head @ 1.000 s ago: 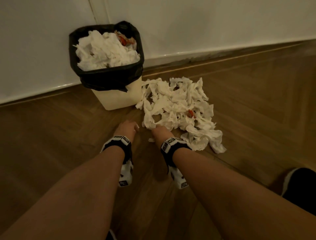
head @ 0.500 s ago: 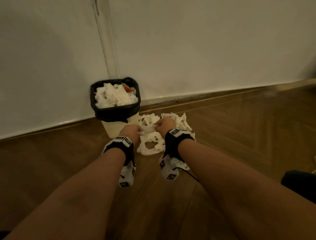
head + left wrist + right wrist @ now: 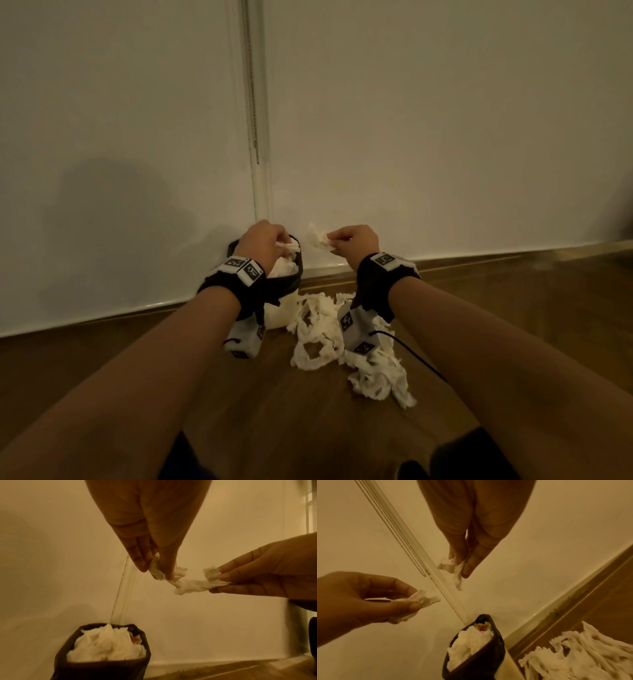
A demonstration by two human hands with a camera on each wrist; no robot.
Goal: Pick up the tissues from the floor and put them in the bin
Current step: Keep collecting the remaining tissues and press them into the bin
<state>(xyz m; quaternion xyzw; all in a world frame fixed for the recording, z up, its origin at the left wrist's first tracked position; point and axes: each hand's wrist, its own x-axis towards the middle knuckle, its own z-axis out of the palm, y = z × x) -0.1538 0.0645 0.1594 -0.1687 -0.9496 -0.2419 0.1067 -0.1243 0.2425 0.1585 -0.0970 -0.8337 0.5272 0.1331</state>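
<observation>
I have both hands raised above the floor (image 3: pixel 239 411): my left hand (image 3: pixel 262 240) pinches a tissue scrap (image 3: pixel 157 570) directly over the bin (image 3: pixel 284 287), and my right hand (image 3: pixel 354 240) pinches another scrap (image 3: pixel 317 238) just beside it. The bin (black-lined, heaped with tissue) stands against the wall (image 3: pixel 445 137), with the remaining tissue pile (image 3: pixel 329 342) on the floor touching its right side.
</observation>
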